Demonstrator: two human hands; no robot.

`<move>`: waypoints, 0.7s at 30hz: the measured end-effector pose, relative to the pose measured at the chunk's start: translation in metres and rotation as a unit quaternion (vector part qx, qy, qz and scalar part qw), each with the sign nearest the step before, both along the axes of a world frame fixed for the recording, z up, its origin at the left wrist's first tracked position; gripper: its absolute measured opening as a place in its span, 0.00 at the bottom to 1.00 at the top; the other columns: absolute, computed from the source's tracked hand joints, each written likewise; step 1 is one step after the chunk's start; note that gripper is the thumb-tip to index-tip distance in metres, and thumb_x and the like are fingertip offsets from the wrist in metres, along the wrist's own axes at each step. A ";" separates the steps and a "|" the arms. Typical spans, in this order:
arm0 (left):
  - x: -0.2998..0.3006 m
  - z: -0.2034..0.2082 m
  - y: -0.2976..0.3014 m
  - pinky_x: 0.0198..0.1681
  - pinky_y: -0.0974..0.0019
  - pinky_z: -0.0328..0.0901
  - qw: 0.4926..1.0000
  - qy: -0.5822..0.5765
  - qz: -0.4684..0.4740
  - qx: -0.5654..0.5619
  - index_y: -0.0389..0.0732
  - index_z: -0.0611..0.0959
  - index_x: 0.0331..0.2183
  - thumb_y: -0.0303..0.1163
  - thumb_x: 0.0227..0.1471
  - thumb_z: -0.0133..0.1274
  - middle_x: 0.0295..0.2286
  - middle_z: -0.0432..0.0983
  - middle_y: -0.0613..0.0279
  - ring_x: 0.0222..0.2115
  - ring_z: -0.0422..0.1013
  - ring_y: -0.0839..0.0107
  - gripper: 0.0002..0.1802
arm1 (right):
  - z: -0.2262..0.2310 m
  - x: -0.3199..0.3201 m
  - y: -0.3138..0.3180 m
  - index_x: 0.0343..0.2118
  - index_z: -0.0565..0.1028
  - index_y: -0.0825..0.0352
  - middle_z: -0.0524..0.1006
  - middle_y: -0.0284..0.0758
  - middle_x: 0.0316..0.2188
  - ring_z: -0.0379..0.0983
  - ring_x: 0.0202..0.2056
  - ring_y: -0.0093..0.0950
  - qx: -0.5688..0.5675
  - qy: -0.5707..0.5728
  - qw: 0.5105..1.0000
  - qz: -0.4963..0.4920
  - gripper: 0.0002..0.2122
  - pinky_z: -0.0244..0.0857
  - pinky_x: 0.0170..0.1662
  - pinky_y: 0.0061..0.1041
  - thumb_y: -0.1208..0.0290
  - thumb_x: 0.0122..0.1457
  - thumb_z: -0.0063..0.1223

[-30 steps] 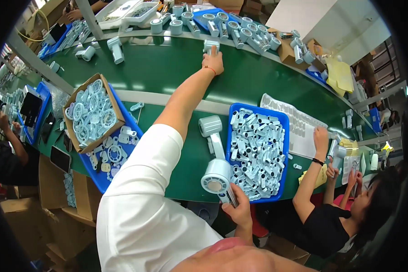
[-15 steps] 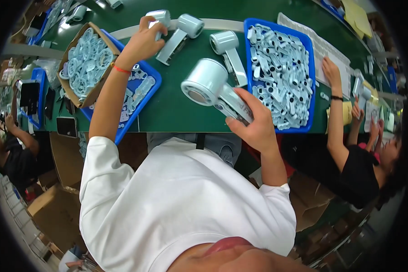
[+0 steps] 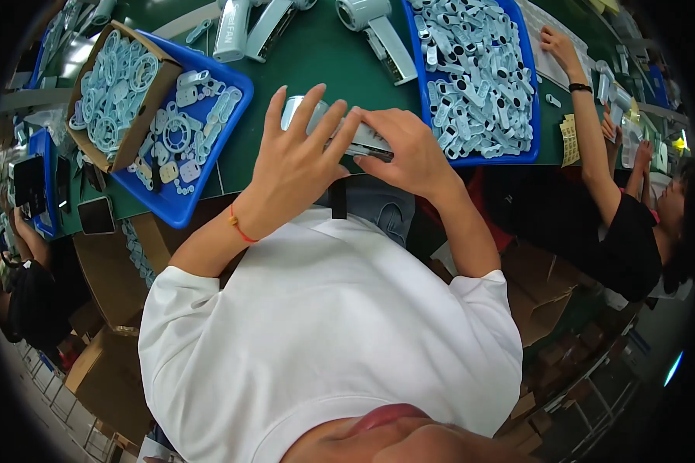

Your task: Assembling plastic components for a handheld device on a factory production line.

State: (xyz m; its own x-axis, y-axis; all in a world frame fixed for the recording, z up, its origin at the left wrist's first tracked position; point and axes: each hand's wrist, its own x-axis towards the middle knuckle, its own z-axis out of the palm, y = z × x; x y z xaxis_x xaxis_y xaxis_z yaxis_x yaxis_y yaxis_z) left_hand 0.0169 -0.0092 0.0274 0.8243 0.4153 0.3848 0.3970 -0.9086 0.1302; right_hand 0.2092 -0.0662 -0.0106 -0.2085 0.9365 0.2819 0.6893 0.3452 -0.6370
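My right hand (image 3: 411, 147) is closed around the handle of a pale blue handheld fan (image 3: 369, 140) just beyond my lap. My left hand (image 3: 295, 154), fingers spread, lies over the fan's head and hides most of it. Whether its fingertips press on the fan cannot be made out. Beyond my hands on the green table are more pale blue fans: a closed-handled fan (image 3: 232, 32), a fan with its handle opened (image 3: 272, 29) beside it, and another opened fan (image 3: 384, 45) to the right.
A blue tray (image 3: 534, 116) heaped with small pale blue parts stands at right. On the left, a cardboard box (image 3: 162, 81) of ring-shaped parts sits on another blue tray (image 3: 235, 108). A phone (image 3: 96, 216) lies near the table edge. A co-worker's arm (image 3: 591, 139) reaches in at right.
My left hand has left the far fan and come back to the fan in my right hand. That fan is now lower and turned flatter. The view has shifted, moving the table upward.
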 end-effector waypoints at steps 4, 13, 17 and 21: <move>-0.002 -0.047 0.007 0.48 0.50 0.57 0.996 0.055 0.035 0.068 0.41 0.78 0.39 0.39 0.31 0.63 0.37 0.70 0.64 0.42 0.65 0.62 0.28 | -0.021 -0.013 -0.007 0.45 0.71 0.70 0.73 0.39 0.41 0.69 0.42 0.37 0.038 -0.092 0.995 -0.031 0.26 0.62 0.45 0.33 0.72 0.39 0.63; -0.001 -0.056 0.011 0.42 0.56 0.59 0.999 -0.031 0.015 0.024 0.42 0.77 0.37 0.40 0.29 0.64 0.33 0.71 0.68 0.38 0.67 0.67 0.28 | -0.043 -0.024 -0.018 0.46 0.71 0.67 0.72 0.37 0.44 0.67 0.44 0.37 0.073 -0.063 0.990 -0.104 0.24 0.60 0.48 0.33 0.75 0.41 0.60; -0.001 -0.055 0.009 0.42 0.57 0.59 0.999 -0.020 0.027 -0.005 0.44 0.78 0.37 0.39 0.28 0.66 0.33 0.72 0.69 0.39 0.67 0.66 0.28 | -0.039 -0.022 -0.016 0.45 0.72 0.67 0.72 0.37 0.45 0.67 0.45 0.37 0.043 -0.028 0.994 -0.097 0.22 0.59 0.49 0.33 0.75 0.43 0.59; 0.003 -0.057 0.008 0.42 0.56 0.59 0.998 -0.041 0.049 -0.028 0.46 0.78 0.37 0.38 0.28 0.66 0.33 0.73 0.70 0.39 0.67 0.66 0.27 | -0.048 -0.021 -0.014 0.44 0.72 0.68 0.73 0.38 0.43 0.67 0.44 0.39 0.070 0.018 0.993 -0.096 0.20 0.61 0.48 0.33 0.73 0.45 0.58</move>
State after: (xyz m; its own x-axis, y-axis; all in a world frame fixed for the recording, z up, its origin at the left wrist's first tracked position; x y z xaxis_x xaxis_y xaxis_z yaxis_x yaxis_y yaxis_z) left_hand 0.0195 -0.0013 -0.0299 0.7455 0.5143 0.4240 0.4685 -0.8568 0.2156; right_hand 0.1881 -0.0799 -0.0591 -0.0173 0.9092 0.4160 0.7281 0.2966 -0.6179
